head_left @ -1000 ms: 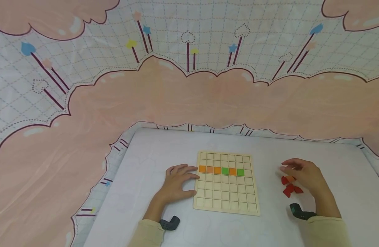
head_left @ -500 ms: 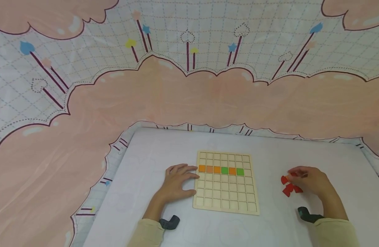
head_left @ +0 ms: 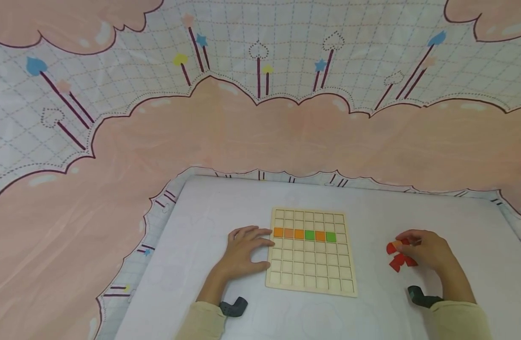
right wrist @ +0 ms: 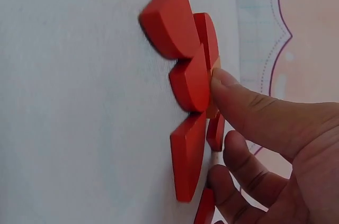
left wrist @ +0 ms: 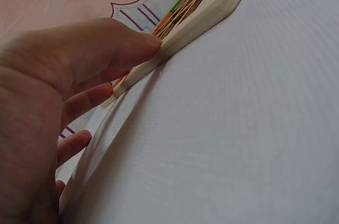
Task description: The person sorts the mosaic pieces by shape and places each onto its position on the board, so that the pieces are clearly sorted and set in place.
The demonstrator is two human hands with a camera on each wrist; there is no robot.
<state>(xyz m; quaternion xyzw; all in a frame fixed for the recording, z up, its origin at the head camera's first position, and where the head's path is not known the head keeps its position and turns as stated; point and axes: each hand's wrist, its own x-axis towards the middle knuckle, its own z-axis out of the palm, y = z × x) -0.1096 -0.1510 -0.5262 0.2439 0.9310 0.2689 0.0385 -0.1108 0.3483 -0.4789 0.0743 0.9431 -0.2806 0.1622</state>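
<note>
The orange piece (right wrist: pixel 212 112) is touched by the thumb tip of the half-curled right hand (head_left: pixel 428 248), among red pieces (right wrist: pixel 192 82) right of the board (head_left: pixel 303 267); whether it is pinched cannot be told. The board's left edge is touched by the left hand (head_left: pixel 245 252), loosely spread.

Flat on white tabletop (head_left: pixel 226 198): thin pale wood board (head_left: pixel 309 257), sq. grid, 7 x 7 cells. Touched at L edge by fingertips & thumb of left hand (head_left: pixel 245 253). In 3rd row from far side, cells 1–6 L to R, small sq. tiles (head_left: pixel 309 235): orange, lt. orange, orange, green, orange, green. Well apart, R of board: loose cluster of red pieces (head_left: pixel 398 261), thick, flat-faced, w/ curved edges, touching in places, hard to count. Among them, partly hidden, orange piece (right wrist: pixel 212 108), pinched at thumb & forefinger of right hand (head_left: pixel 428 249).
</note>
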